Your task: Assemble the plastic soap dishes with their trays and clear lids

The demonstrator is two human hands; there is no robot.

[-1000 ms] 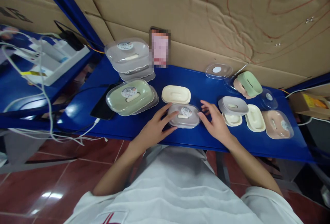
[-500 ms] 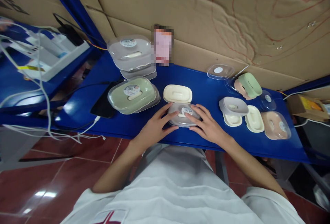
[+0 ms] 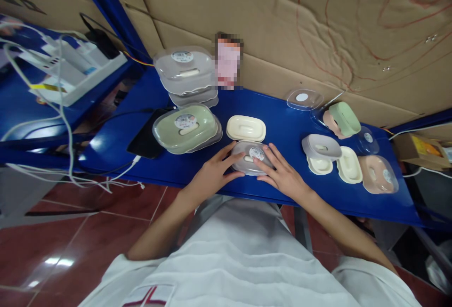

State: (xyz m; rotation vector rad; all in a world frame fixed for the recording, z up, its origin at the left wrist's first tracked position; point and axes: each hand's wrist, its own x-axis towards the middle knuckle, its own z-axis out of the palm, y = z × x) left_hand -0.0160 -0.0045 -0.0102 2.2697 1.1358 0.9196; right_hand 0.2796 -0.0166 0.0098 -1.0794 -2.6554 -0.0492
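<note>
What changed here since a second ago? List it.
The right hand moved left from the bare shelf onto the grey box, its fingers now on the lid. The left hand stayed on the box's left side. The box and the other boxes on the blue shelf kept their places.

This looks like a small packing or stockroom corner rather than a home. A blue metal worktop [image 3: 282,123] across the middle of the frame carries many near-identical plastic soap boxes [image 3: 185,128] in stacks and loose parts, backed by flattened cardboard sheets [image 3: 318,24] filling the top. At upper left, a blue shelf frame [image 3: 106,10] holds a tray of cables [image 3: 67,71], above a red tiled floor [image 3: 70,236].
</note>
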